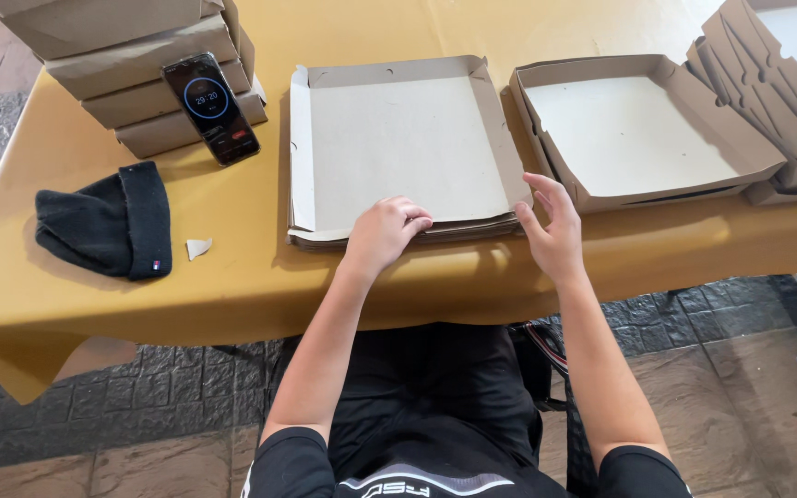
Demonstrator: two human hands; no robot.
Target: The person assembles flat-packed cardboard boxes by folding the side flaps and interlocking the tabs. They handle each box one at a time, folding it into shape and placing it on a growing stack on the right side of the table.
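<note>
A desk (232,277) covered in a smooth mustard-yellow sheet fills the upper part of the view, its cover hanging over the near edge in a loose fold at the left corner. Below it the floor (140,406) is paved in dark grey cobble-like blocks, giving way to reddish-brown tiles nearer the camera.

At the desk's near edge lies a stack of flat, unfolded brown cardboard box blanks (398,148), the top one with its side flaps slightly raised. The left hand (385,231) rests on the near edge of this stack, its fingers curled down and pressing on the top sheet; whether they pinch it cannot be told. The right hand (551,231) is at the stack's near right corner, fingers spread and released, the fingertips touching or just beside the cardboard edge.

Just right of the stack sits an assembled shallow brown cardboard box (740,148), open-topped with a pale inside. Beyond it, at the far right edge, leans a row of more folded cardboard boxes (786,83) nested against each other.

At the far left stands a pile of closed brown cardboard boxes (113,55), and a black smartphone (210,106) with a lit circular timer display leans against it. Near the pile lie a black knitted beanie (108,221) and, just beside it, a small torn scrap of pale cardboard (197,247).

The person sits in dark clothing, forearms bare.
</note>
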